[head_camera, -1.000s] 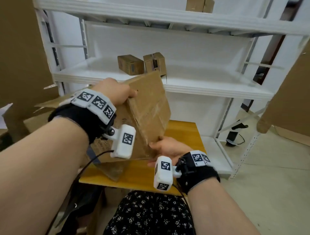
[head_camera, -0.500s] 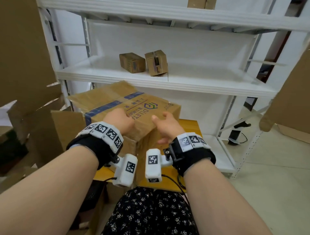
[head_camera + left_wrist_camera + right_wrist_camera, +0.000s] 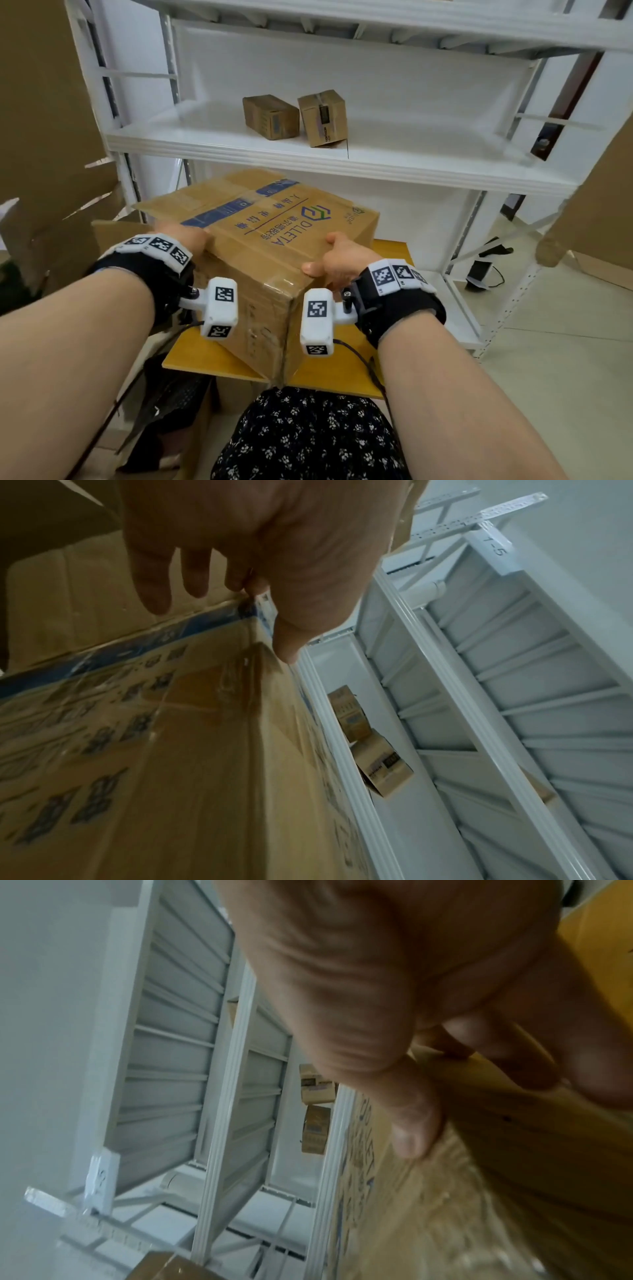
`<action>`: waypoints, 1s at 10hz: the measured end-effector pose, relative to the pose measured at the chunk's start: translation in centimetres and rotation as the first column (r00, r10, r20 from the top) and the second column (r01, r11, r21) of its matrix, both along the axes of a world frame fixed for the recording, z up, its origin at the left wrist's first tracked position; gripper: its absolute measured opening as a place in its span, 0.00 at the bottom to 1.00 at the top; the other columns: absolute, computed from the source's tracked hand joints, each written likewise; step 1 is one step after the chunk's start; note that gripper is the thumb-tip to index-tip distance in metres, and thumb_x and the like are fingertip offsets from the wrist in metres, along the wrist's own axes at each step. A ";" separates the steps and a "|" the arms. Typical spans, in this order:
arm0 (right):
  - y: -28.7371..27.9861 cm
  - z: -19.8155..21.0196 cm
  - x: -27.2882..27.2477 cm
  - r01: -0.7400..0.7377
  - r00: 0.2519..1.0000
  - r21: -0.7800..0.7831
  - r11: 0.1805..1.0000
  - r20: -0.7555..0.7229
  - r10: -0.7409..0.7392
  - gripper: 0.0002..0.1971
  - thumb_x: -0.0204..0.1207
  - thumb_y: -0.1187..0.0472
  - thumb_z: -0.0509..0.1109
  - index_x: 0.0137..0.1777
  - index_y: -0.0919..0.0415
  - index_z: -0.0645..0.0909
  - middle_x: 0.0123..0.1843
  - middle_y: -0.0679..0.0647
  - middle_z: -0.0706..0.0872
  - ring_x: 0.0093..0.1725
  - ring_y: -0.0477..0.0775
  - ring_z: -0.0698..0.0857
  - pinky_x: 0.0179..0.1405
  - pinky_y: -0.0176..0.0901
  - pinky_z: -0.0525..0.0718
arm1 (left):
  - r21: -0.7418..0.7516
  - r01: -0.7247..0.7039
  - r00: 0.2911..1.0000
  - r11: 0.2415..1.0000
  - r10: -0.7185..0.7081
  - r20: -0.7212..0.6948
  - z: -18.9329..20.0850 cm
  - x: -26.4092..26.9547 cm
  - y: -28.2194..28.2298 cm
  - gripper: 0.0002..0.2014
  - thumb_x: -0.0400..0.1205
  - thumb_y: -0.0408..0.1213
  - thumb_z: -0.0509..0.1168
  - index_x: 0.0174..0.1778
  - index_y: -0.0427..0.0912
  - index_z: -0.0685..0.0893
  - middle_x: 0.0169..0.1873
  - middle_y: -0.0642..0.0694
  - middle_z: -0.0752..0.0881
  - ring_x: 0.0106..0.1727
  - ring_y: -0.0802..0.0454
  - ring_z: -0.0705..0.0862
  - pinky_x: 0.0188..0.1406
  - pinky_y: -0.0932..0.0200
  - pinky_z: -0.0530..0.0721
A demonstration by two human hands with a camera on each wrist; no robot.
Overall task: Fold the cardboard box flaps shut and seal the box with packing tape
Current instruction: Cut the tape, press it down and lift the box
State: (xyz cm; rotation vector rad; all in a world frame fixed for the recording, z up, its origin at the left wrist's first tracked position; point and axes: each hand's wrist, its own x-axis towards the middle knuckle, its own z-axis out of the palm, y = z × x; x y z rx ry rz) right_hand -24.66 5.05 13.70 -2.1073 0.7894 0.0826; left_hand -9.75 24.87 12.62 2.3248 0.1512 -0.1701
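A brown cardboard box (image 3: 274, 246) with a blue printed logo stands on a small wooden table (image 3: 212, 363), one corner pointing at me. Its upper face lies closed, with blue tape across the far part. My left hand (image 3: 181, 236) holds the box's left top edge; in the left wrist view the thumb of that hand (image 3: 274, 547) runs along the edge of the box (image 3: 171, 750) and the fingers hang down its side. My right hand (image 3: 339, 260) grips the right top edge, its thumb on top. In the right wrist view the hand (image 3: 377, 988) curls against the box (image 3: 514, 1150). No tape roll is visible.
A white metal shelf unit (image 3: 342, 161) stands right behind the table, its middle shelf just above the box. Two small cardboard boxes (image 3: 270, 116) (image 3: 323, 118) sit on that shelf. Loose flattened cardboard (image 3: 51, 137) leans at the left and more at the far right.
The box was tipped up on edge a second ago and now lies flat on the table. Both hands have moved apart from its near top to its left and right edges.
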 end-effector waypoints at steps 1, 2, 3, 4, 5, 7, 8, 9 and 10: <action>-0.6 -0.1 -0.2 -0.034 0.999 -0.017 0.999 -0.038 0.033 0.49 0.74 0.53 0.81 0.87 0.45 0.53 0.75 0.57 0.77 0.66 0.64 0.84 0.67 0.67 0.84 | -0.090 -0.083 0.995 0.993 0.077 -0.069 0.7 0.6 -0.3 0.34 0.77 0.56 0.70 0.68 0.28 0.78 0.61 0.30 0.84 0.60 0.33 0.84 0.65 0.44 0.81; -1.4 -0.3 -0.7 -0.046 0.998 -0.023 0.999 -0.052 0.045 0.50 0.74 0.53 0.81 0.87 0.43 0.51 0.75 0.56 0.77 0.65 0.64 0.84 0.67 0.67 0.84 | -0.227 -0.200 0.979 0.953 0.186 -0.082 -0.5 3.3 0.3 0.54 0.49 0.67 0.79 0.67 0.40 0.78 0.53 0.36 0.86 0.46 0.31 0.87 0.52 0.35 0.85; -2.0 -0.3 -1.5 -0.028 0.997 -0.003 1.000 -0.066 0.027 0.54 0.72 0.54 0.83 0.88 0.43 0.47 0.76 0.57 0.77 0.66 0.64 0.84 0.66 0.68 0.84 | -0.375 -0.228 0.973 0.899 0.201 -0.110 -0.3 3.0 0.6 0.61 0.45 0.59 0.84 0.76 0.47 0.69 0.62 0.42 0.81 0.54 0.30 0.85 0.53 0.34 0.83; -2.2 -0.3 -2.2 -0.014 0.997 0.012 1.000 -0.070 0.015 0.58 0.72 0.55 0.83 0.89 0.43 0.42 0.78 0.58 0.75 0.67 0.64 0.83 0.66 0.67 0.84 | -0.394 -0.192 0.981 0.899 0.188 -0.049 2.0 0.4 0.3 0.61 0.53 0.51 0.85 0.80 0.50 0.58 0.69 0.40 0.76 0.63 0.31 0.80 0.60 0.32 0.80; -2.1 -0.4 -2.7 -0.004 0.999 0.029 1.000 -0.052 0.006 0.58 0.73 0.56 0.82 0.89 0.44 0.41 0.79 0.58 0.74 0.68 0.64 0.83 0.67 0.67 0.84 | -0.351 -0.147 0.987 0.925 0.162 0.014 1.5 1.6 0.1 0.63 0.53 0.52 0.85 0.79 0.60 0.51 0.69 0.33 0.77 0.62 0.27 0.82 0.60 0.28 0.79; -2.1 -0.8 -3.3 0.010 0.999 0.014 1.000 -0.035 -0.009 0.52 0.71 0.53 0.83 0.87 0.43 0.50 0.72 0.57 0.79 0.66 0.65 0.84 0.66 0.69 0.84 | -0.218 -0.158 0.987 0.963 0.162 0.001 3.9 -2.1 -0.2 0.47 0.69 0.49 0.80 0.77 0.37 0.60 0.73 0.32 0.72 0.70 0.31 0.74 0.71 0.36 0.72; -2.1 -0.9 -3.3 0.000 0.999 -0.006 1.000 -0.047 -0.001 0.51 0.72 0.52 0.82 0.86 0.44 0.50 0.70 0.59 0.80 0.68 0.68 0.83 0.65 0.68 0.84 | -0.135 -0.079 0.996 0.988 0.083 0.026 4.4 -2.6 -0.3 0.41 0.77 0.48 0.74 0.77 0.29 0.61 0.73 0.29 0.71 0.72 0.32 0.73 0.74 0.41 0.70; -2.4 -1.0 -3.3 -0.009 0.998 -0.027 1.000 -0.061 0.007 0.50 0.72 0.51 0.82 0.85 0.46 0.51 0.69 0.60 0.80 0.69 0.69 0.83 0.63 0.69 0.84 | -0.225 -0.044 0.999 0.973 0.046 0.003 4.2 -2.1 0.1 0.36 0.68 0.52 0.79 0.64 0.33 0.76 0.60 0.32 0.84 0.56 0.33 0.85 0.58 0.37 0.84; -2.5 -1.1 -3.5 -0.016 0.998 -0.051 0.999 -0.069 0.012 0.47 0.72 0.50 0.82 0.82 0.48 0.55 0.66 0.59 0.81 0.67 0.69 0.84 0.64 0.71 0.84 | -0.308 -0.011 0.999 0.951 -0.005 -0.050 4.0 -2.0 0.2 0.17 0.79 0.46 0.73 0.44 0.35 0.79 0.35 0.38 0.83 0.31 0.42 0.83 0.31 0.52 0.83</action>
